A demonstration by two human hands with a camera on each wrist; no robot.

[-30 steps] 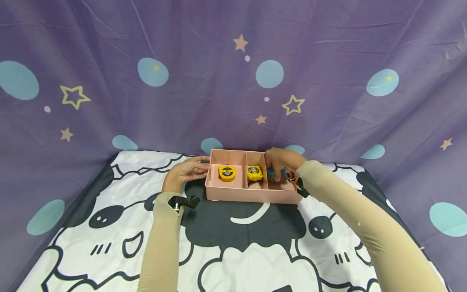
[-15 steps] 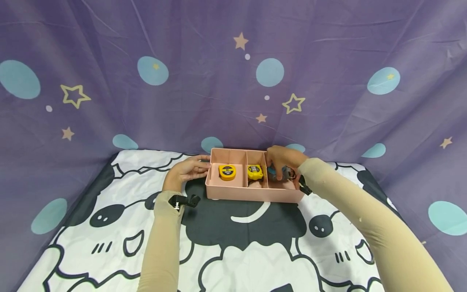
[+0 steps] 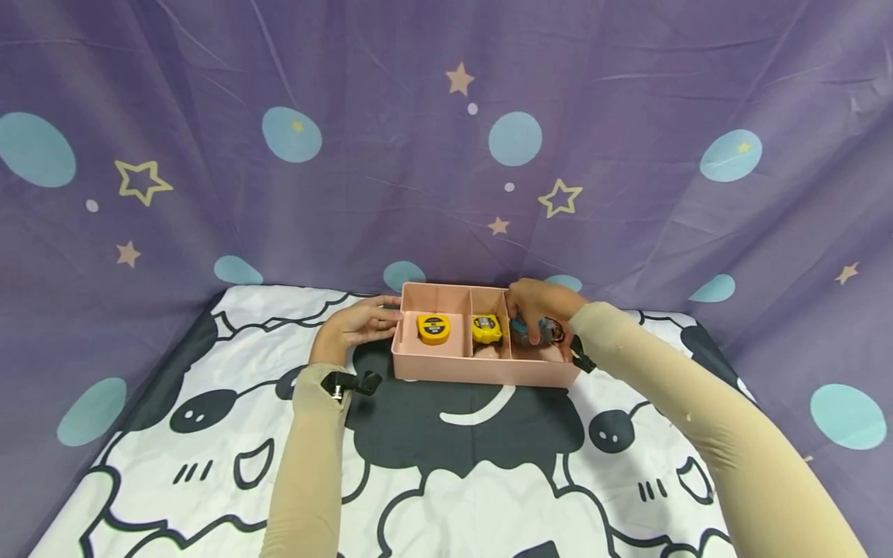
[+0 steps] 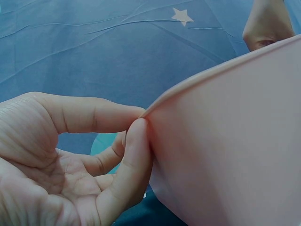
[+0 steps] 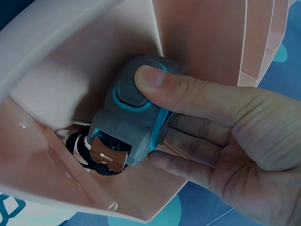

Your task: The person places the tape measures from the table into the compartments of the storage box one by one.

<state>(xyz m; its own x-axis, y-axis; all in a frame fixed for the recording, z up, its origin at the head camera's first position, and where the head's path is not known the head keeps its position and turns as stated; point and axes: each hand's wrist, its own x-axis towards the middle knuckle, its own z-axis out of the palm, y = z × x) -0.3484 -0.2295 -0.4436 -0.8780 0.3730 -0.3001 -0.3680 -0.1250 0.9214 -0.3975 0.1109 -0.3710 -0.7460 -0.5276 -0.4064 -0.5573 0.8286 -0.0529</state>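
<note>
My right hand (image 5: pixel 235 122) holds a grey and blue tape measure (image 5: pixel 131 106), thumb on its round face and fingers along the other side. It is low in the right compartment of a pink divided box (image 3: pixel 481 370). A black-and-white patterned strap (image 5: pixel 99 167) lies beside the tape's metal end hook. At the box's left end, my left hand (image 3: pixel 359 322) pinches the corner edge between thumb and finger. In the left compartment sits a round-cornered yellow tape measure (image 3: pixel 433 329); another yellow tape measure (image 3: pixel 486 328) occupies the middle one.
The box stands on a white and dark sheep-print cloth (image 3: pixel 467 434), near its far edge. A purple curtain (image 3: pixel 391 201) with stars and blue spots hangs right behind it. Thin pink dividers (image 3: pixel 470 322) separate the compartments.
</note>
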